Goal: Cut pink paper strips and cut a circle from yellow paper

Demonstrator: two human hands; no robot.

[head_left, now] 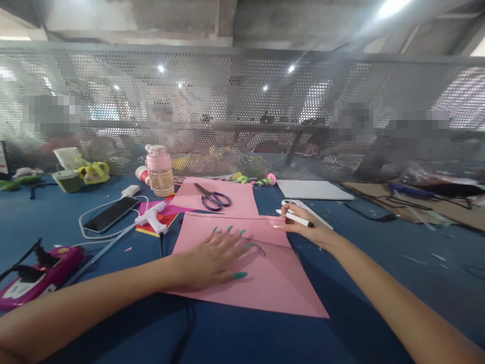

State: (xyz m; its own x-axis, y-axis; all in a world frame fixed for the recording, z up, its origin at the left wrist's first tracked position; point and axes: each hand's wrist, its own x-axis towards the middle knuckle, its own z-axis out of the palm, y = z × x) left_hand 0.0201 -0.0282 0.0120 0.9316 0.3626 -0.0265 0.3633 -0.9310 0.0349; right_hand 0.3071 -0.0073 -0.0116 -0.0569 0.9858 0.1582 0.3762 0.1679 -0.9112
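Observation:
A sheet of pink paper (pixel 265 293) lies on the blue table in front of me, with a dark line running across it near its far edge. My left hand (pixel 212 260) rests flat on this sheet, fingers spread. Under its fingertips is something see-through with a curved end, perhaps a clear ruler (pixel 275 245); the hand covers much of it. At the sheet's far right corner, my right hand (pixel 306 230) grips a white marker (pixel 297 218) with a black end. Beyond, dark-handled scissors (pixel 214 198) lie partly spread on another pink sheet (pixel 242 194).
Left of the paper are a white glue gun (pixel 152 218), a phone (pixel 111 215) with its cable and a magenta power strip (pixel 41 275). A pink-topped bottle (pixel 159 172) stands behind. A white slab (pixel 314 190) and cardboard (pixel 397 202) lie right, before a perforated metal screen (pixel 235 111).

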